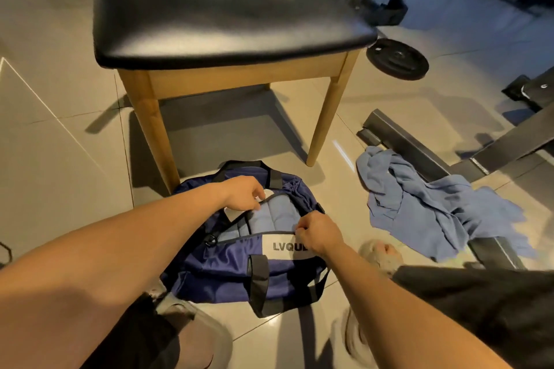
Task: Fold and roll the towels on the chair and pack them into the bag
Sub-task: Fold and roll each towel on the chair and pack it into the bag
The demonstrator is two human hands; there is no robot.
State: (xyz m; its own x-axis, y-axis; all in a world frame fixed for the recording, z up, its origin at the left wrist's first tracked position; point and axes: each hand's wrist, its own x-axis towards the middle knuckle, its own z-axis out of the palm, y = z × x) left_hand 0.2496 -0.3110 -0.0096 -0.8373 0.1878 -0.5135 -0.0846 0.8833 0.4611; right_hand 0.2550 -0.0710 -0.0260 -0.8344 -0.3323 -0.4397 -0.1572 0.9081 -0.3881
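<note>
Far rim of navy fabric duffel bag (227,266) pinched by left grip (244,193), near rim by right grip (317,234). Rolled light-blue towels (269,214) inside, between grips. Risk: rim slips, mouth closes over rolls; crumpled blue towel (434,213), right of right grip, forgotten.

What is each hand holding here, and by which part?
The navy duffel bag, by its open mouth: the left hand pinches the far edge, the right hand the near edge.
</note>
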